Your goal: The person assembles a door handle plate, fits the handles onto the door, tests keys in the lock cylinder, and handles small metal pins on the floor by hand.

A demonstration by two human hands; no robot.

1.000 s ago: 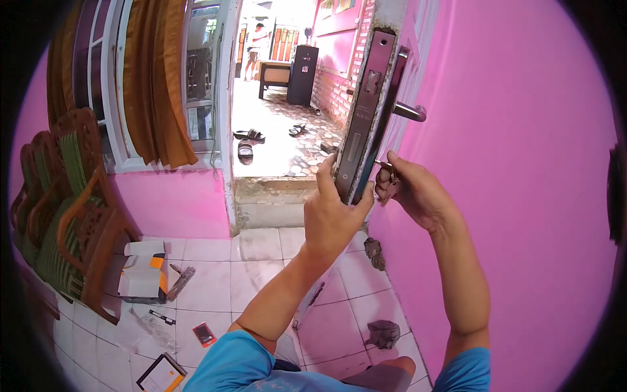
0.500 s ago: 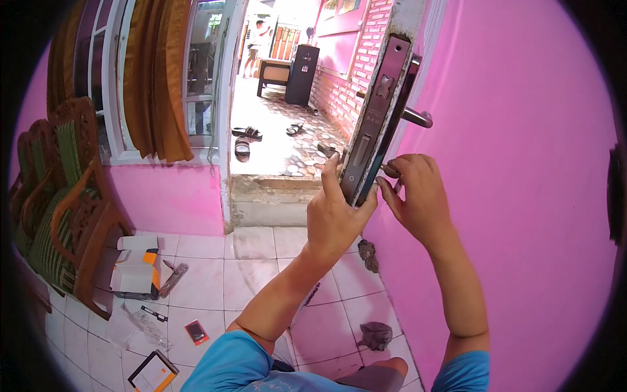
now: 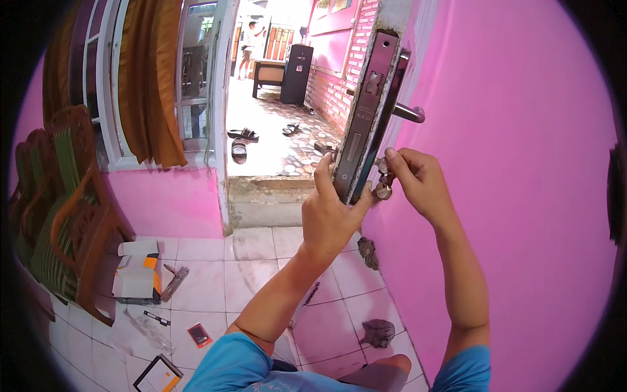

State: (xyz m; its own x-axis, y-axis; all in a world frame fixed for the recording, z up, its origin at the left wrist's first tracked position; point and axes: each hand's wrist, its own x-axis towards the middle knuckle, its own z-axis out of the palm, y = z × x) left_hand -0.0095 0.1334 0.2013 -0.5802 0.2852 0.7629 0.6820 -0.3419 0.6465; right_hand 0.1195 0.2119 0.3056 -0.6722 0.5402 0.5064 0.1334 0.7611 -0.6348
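Shiny keys [image 3: 384,190] beside long lock faceplate [image 3: 363,121]

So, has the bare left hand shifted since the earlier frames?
No. Judged against the long dark metal lock plate, the bare left hand shows no clear slide up or down; its thumb and fingers still straddle the plate's lower end.

A home, it seems: a front room giving onto a yard. At the left of the frame stand carved wooden chairs [image 3: 61,189] with green striped cushions; above hangs a brown curtain [image 3: 149,85] beside a window [image 3: 197,62]. Walls [image 3: 522,163] are pink, the floor [image 3: 198,287] white tile. Past the open door [image 3: 394,19], upper middle, sandals [image 3: 239,150] lie on pebbled paving [image 3: 299,161] beyond a step [image 3: 268,214].
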